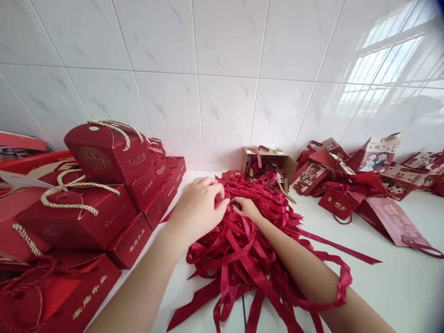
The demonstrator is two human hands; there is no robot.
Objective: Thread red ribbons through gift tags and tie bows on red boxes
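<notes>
A large heap of red satin ribbons (243,249) lies in the middle of the white table, with loose ends trailing to the front and right. At its far left part, my left hand (203,203) is closed, its thumb and curled fingers pinching red ribbon. Close beside it, my right hand (246,209) has its fingers drawn together on ribbon too. The exact bit between the fingertips is small and partly hidden. A gathered loop of red ribbon (344,282) passes over my right forearm.
Stacked dark red gift boxes (107,155) with gold rope handles line the left side. An open cardboard box (286,162) holding ribbons stands behind the heap, against the tiled wall (229,111). Printed red and pink gift boxes (342,203) are scattered across the table's right side.
</notes>
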